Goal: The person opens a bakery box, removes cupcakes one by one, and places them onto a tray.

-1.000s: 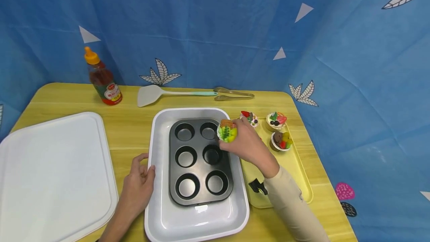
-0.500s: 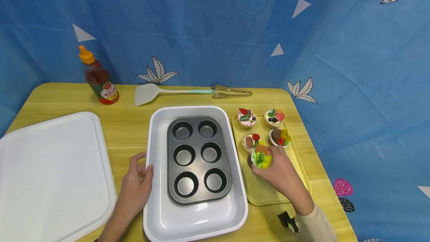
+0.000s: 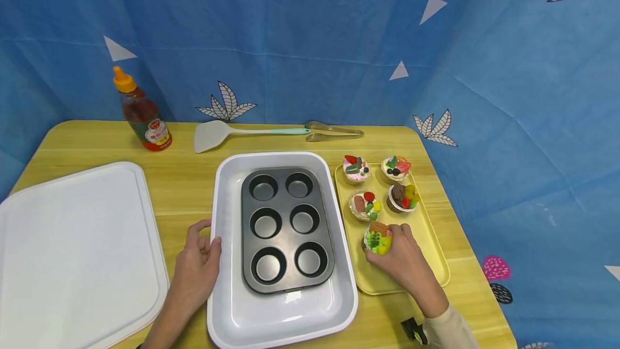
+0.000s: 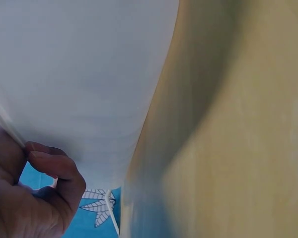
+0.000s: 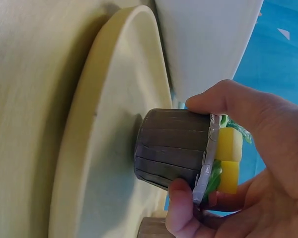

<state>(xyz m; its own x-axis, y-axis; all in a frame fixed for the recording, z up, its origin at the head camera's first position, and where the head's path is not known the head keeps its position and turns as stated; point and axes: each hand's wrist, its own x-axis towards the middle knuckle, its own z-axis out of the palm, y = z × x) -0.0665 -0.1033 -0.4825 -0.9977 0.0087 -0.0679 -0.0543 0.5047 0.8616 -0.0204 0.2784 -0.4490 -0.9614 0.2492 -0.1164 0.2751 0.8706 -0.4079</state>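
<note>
My right hand (image 3: 406, 263) grips a cupcake (image 3: 378, 239) topped with yellow, green and brown pieces. In the right wrist view the dark pleated cup (image 5: 174, 146) is held near its pale rim between thumb and fingers, its base right at the yellow tray (image 5: 116, 114). My left hand (image 3: 196, 263) pinches the left rim of a deep white basin (image 3: 286, 323); the left wrist view shows thumb and finger at that edge. Inside the basin lies a dark muffin pan (image 3: 286, 230) with several bare wells.
Several other cupcakes stand on the yellow tray, among them a pink-creamed one (image 3: 356, 169) and a chocolate one (image 3: 403, 198). A white cutting board (image 3: 82, 252) lies left. Behind are a sauce bottle (image 3: 145, 117), a spatula (image 3: 213, 135) and tongs (image 3: 334, 132).
My right hand has carried the cupcake from over the muffin pan rightward and down to the front part of the yellow tray. The left hand stays at the basin rim.
</note>
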